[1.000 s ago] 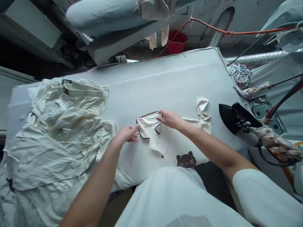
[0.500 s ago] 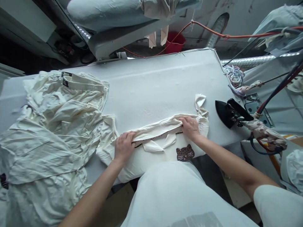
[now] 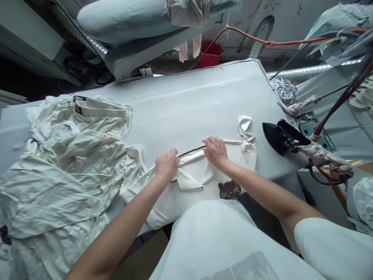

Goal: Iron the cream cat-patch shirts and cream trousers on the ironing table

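A cream shirt [image 3: 201, 177] with dark piping on its collar and a brown cat patch [image 3: 229, 189] lies at the near edge of the padded ironing table [image 3: 189, 105]. My left hand [image 3: 166, 164] presses on the left end of the collar, fingers curled down onto the cloth. My right hand [image 3: 216, 151] lies flat on the collar's right part, fingers stretched over the piped edge. Both hands sit close together on the folded collar band.
A heap of crumpled cream garments [image 3: 64, 155] covers the table's left side. A black iron [image 3: 281, 136] rests at the right edge, with hoses and a cloth-wrapped cord [image 3: 326, 159] trailing right. A red bucket [image 3: 211, 54] stands beyond the table.
The hands have moved closer together along the collar. The collar band has been turned up and flattened, so its piped edge now runs along the top.
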`<state>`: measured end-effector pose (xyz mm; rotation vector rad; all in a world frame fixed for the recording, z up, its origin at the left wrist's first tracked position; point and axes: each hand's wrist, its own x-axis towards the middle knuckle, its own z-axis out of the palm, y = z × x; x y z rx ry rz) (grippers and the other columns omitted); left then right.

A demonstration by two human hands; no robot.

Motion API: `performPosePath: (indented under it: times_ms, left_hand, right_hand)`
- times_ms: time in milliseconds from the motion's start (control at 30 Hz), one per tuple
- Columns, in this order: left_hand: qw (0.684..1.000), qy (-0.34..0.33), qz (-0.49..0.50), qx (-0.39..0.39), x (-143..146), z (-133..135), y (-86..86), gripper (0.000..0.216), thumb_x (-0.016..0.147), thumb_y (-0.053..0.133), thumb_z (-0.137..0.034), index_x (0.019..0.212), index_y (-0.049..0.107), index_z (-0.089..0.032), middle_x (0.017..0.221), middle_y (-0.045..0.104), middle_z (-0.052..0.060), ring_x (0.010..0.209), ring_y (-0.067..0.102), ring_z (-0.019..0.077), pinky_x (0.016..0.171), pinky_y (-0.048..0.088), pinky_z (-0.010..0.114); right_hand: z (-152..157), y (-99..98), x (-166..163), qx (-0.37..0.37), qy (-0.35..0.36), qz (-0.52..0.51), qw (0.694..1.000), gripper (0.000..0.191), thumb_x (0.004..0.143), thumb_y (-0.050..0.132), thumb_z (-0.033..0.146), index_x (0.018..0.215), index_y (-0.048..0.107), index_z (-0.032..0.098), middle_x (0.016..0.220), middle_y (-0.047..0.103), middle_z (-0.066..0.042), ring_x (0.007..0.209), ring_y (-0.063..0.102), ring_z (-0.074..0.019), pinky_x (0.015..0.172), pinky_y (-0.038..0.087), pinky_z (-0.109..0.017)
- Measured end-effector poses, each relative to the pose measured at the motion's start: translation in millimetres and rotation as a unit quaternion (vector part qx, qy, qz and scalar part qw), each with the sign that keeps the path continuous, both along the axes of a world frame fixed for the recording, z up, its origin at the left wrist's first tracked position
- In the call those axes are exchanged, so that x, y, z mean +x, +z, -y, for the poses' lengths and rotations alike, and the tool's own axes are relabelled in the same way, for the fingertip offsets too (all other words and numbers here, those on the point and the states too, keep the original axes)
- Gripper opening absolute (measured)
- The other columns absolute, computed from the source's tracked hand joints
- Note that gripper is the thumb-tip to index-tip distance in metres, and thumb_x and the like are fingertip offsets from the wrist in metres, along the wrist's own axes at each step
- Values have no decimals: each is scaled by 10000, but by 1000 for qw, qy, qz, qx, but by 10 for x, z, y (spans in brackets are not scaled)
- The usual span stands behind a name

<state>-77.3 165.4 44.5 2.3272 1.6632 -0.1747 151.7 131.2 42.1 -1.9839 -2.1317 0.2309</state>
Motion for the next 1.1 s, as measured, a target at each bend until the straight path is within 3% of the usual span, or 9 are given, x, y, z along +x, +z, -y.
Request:
performPosePath:
  times_ms: [100,233,400,533,667,833,933,1033,1100]
  left_hand:
    - [998,-43,40,31,185,183,-60,319,889,533,-169,1184,652,-186,1156,680,147,1084,616,307,832,488,387]
    - [993,21,98,62,9,261,-282,348,832,538,-128,1150,664,-194,1217,672,146,1146,579,323,992,449,436]
    - [979,19,200,-29,-355,-255,-252,299,942,437,-312,990,715,-211,1054,738,106,1046,636,275,899,460,344]
    - [970,60,187,-142,-279,-575,-95,498,983,345,-529,779,671,-212,775,707,62,779,642,229,638,377,290]
    - [983,91,143,-72,-477,-401,-158,498,1008,299,-529,975,689,-221,832,724,81,789,658,252,633,347,296]
    - [992,72,82,68,-1043,-204,-248,402,917,506,-528,907,709,-181,802,702,121,807,653,295,733,412,354]
    - [968,89,217,89,-625,-271,-88,408,963,426,-476,934,714,-189,925,729,118,904,654,263,820,448,358]
    - [942,71,294,-144,350,-378,60,556,998,345,-590,869,727,-207,813,725,89,760,653,237,712,468,349]
    - [925,46,288,-243,934,-442,85,590,992,367,-621,768,711,-198,665,675,78,606,615,223,618,457,351]
  right_hand:
    - [272,-260,-251,38,60,-53,996,457,968,396,78,1356,620,163,1390,624,-150,1320,505,-276,1120,373,-448]
    - [247,-448,-153,46,-48,-67,995,497,950,383,55,1356,639,182,1430,607,-136,1411,444,-268,1199,294,-482]
    - [-271,-61,145,-47,-111,-54,991,255,967,548,188,1124,749,188,1085,742,-133,1115,612,-283,1156,314,-499]
    - [-393,162,-251,-47,-83,-111,989,288,939,657,387,1122,737,178,1026,736,-107,1033,612,-276,1002,417,-418]
    - [-479,-24,-1059,-304,4,-309,901,271,839,764,416,728,677,185,617,575,30,641,528,-148,630,388,-264]
    - [-443,-57,-1248,-245,-48,-366,897,491,1034,468,438,617,554,193,622,531,23,630,499,-128,617,347,-264]
    - [3,43,-939,-121,-84,-366,919,399,1047,413,444,809,642,219,808,651,-4,772,575,-157,729,415,-269]
    - [587,-66,-680,4,-90,-286,954,211,989,501,334,903,656,218,863,667,-49,843,596,-193,822,453,-302]
    - [865,-216,-563,-23,-35,-224,974,141,932,546,234,847,657,215,831,673,-62,843,608,-213,827,467,-325]
